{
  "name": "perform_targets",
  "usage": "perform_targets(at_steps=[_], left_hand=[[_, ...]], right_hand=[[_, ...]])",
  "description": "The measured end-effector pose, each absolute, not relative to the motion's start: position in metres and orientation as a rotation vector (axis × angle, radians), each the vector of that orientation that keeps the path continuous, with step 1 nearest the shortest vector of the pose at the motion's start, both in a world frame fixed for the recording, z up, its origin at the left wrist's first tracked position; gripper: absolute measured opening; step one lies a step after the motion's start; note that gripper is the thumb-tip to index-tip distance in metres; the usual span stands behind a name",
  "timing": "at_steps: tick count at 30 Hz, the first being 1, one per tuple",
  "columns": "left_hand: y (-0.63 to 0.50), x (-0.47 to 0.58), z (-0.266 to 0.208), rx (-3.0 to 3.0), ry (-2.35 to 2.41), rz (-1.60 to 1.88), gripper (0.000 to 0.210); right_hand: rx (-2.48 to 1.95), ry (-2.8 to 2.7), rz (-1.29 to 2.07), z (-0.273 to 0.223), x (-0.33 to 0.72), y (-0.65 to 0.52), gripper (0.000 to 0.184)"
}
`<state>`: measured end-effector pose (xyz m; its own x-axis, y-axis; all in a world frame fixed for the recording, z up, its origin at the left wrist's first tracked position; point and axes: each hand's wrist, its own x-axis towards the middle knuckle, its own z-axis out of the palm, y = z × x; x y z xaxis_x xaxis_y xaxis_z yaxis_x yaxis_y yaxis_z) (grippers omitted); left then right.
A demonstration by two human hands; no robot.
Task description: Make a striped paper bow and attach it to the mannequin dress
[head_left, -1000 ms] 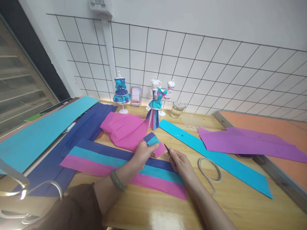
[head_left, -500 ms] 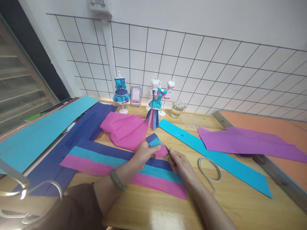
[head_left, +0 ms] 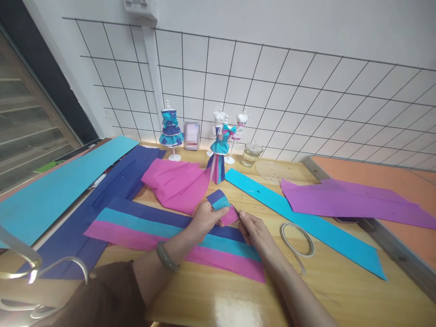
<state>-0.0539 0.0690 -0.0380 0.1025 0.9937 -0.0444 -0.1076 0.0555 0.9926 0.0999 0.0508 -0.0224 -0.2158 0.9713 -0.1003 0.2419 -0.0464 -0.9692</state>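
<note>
My left hand (head_left: 205,218) is closed on a small folded piece of striped crepe paper (head_left: 220,201) in navy, light blue and pink. My right hand (head_left: 254,225) grips scissors (head_left: 235,209), whose dark blades lie at the pink edge of that piece; the handles are hidden in my fingers. Beneath both hands a long striped crepe paper strip (head_left: 136,225) stretches across the table. Just beyond my left hand lies a crumpled pink crepe paper sheet (head_left: 177,184).
Small dressed mannequins (head_left: 171,131) stand at the back beside a glass cup (head_left: 252,154). A tape roll (head_left: 312,247) lies right of my right hand. Blue paper (head_left: 306,222) and a purple sheet (head_left: 340,200) spread rightward; navy paper (head_left: 126,181) and light-blue paper (head_left: 68,181) lie left.
Hardly anything differs. The scissors and my right hand have shifted very slightly at the pink edge, and the view has moved a little.
</note>
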Motion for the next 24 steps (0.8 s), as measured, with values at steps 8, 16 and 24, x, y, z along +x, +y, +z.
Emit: perform_targets(at_steps=[8,16,24], left_hand=[[0.0678,-0.0532,-0.0382,1.112,1.09,1.109,0.032],[0.0675,-0.0525,-0.039,1.069,1.089,1.125,0.032],[0.0651,-0.0523,-0.035,1.018,1.037,1.126,0.03]], right_hand=[[-1.309,-1.527,1.318,-0.0238,0.0991,0.0509,0.048],[-1.359,-1.532,1.291,-0.0196,0.0973,0.0496,0.049],[-1.344,-1.544,1.282,-0.0245,0.0992,0.0523,0.049]])
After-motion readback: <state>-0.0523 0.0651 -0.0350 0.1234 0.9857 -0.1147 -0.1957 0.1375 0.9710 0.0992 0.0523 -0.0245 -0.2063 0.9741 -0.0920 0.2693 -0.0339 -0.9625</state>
